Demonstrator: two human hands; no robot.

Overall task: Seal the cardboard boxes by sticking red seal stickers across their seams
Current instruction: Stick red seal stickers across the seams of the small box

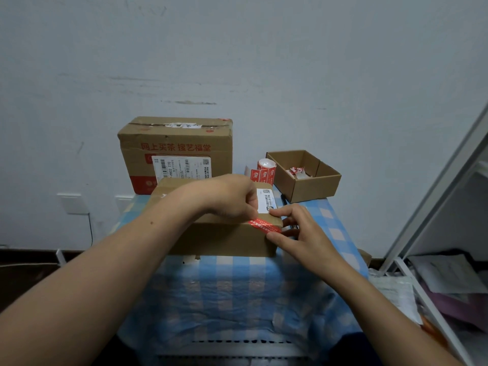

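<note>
Front box (224,240) on table (237,286): red seal sticker (264,226) lies across top-front edge, nearly stuck. Left hand (229,199) grip pinches its end; right hand (303,233), fingers straight, presses. Rear box (174,143) probably left.

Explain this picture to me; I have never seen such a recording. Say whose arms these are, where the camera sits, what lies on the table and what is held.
No machine here: the two bare arms are a person's, and the one camera sits on that person's head, looking forward and down, so the arms reach in from below. On a blue checked cloth lies a small cardboard box, with a bigger printed cardboard box behind it. To the right stand a roll of red stickers and an open cardboard tray holding paper scraps. The left hand, fingers curled, holds a red seal sticker at the small box's top edge; the right hand presses its other end onto the front face with a straight forefinger.
</note>
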